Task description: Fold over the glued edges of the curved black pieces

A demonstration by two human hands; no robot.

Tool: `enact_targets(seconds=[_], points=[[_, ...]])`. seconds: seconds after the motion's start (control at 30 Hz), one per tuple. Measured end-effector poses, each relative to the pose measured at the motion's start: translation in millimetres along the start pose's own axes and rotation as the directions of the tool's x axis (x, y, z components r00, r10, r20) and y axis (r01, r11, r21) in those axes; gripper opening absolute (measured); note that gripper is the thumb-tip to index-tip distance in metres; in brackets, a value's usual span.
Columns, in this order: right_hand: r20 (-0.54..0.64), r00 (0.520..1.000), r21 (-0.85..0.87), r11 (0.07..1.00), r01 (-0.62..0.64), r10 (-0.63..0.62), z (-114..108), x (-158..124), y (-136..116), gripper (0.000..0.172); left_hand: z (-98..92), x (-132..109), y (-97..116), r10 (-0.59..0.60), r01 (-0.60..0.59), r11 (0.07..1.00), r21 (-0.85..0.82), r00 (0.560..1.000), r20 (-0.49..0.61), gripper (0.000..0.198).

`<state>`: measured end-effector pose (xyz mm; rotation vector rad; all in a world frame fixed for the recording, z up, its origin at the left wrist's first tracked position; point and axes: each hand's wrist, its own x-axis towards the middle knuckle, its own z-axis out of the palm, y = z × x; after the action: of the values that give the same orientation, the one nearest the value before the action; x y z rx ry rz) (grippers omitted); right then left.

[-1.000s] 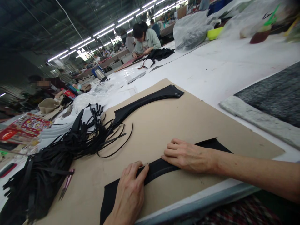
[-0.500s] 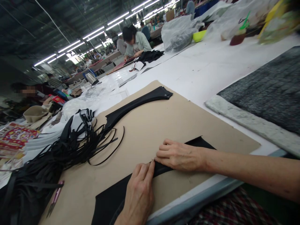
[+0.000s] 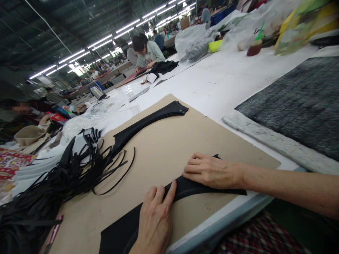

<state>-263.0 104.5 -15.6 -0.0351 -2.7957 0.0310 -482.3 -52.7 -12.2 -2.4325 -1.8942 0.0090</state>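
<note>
A long, curved black piece of sheet material (image 3: 119, 227), fabric or leather, lies along the near side of the brown board. My left hand (image 3: 156, 217) rests on its middle with the fingers apart, index fingertip at the far edge. Farther right, my right hand (image 3: 212, 171) lies palm down across the same piece, fingers slightly bent; its thumb is mostly hidden. A small pointed end of the black piece shows beyond the right hand, and another corner below the wrist. A stack of similar curved black pieces (image 3: 150, 120) sits farther back on the board.
The brown board (image 3: 201, 134) lies on a white table. Left are a tangle of black strips (image 3: 71, 173) and a pink-handled tool (image 3: 54, 231). A dark textured slab (image 3: 291, 106) is at right, a bottle of dark red liquid (image 3: 254, 47) behind. A co-worker (image 3: 148, 54) bends over the table.
My right hand has slid rightwards along the black piece, away from my left hand, so their fingertips no longer meet. The piece's right end now lies lower, below the wrist. The view has shifted slightly.
</note>
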Motion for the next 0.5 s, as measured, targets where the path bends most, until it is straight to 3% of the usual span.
enact_targets(seconds=[0.27, 0.4, 0.5], points=[[-0.01, 1.0, -0.006, 1.0, -0.029, 0.029, -2, -19, 7, 0.024, -12.2, 12, 8, 0.014, -0.018, 0.994, 0.105, 0.999, 0.042, 0.079], [-0.019, 0.999, -0.001, 0.999, -0.044, 0.044, -5, -24, 7, 0.024, -9.2, 13, 6, 0.043, -0.041, 0.993, 0.113, 0.999, -0.015, 0.075], [-0.027, 0.999, 0.001, 0.999, -0.044, 0.044, -5, -24, 6, 0.022, -5.7, 20, 9, 0.05, -0.048, 0.999, 0.02, 0.992, -0.117, 0.063]])
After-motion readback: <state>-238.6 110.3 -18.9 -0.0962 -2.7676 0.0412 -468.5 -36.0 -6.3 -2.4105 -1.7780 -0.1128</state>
